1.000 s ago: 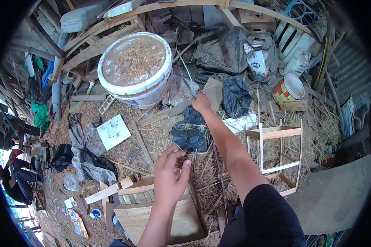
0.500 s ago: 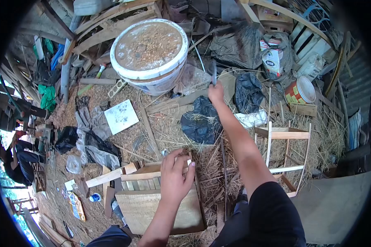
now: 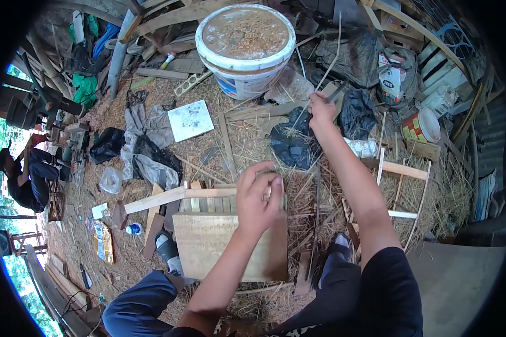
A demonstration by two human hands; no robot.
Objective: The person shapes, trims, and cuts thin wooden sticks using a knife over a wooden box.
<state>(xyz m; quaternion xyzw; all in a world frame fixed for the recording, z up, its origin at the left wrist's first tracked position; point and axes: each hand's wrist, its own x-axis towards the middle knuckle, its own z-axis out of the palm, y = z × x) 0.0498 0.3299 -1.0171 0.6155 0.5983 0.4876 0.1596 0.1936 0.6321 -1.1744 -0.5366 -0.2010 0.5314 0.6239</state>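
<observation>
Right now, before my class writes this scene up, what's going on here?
Someone's right hand is stretched forward, gripping what looks like a dark tool; a thin strip rises beside it. The left hand is curled above a wooden piece that sits between the person's feet; whether it holds anything small isn't clear. A big bucket stands ahead, and another person is off at the left edge.

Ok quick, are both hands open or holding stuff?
Left hand: loosely curled; can't tell if it holds anything.
Right hand: closed, holding a dark tool.
</observation>
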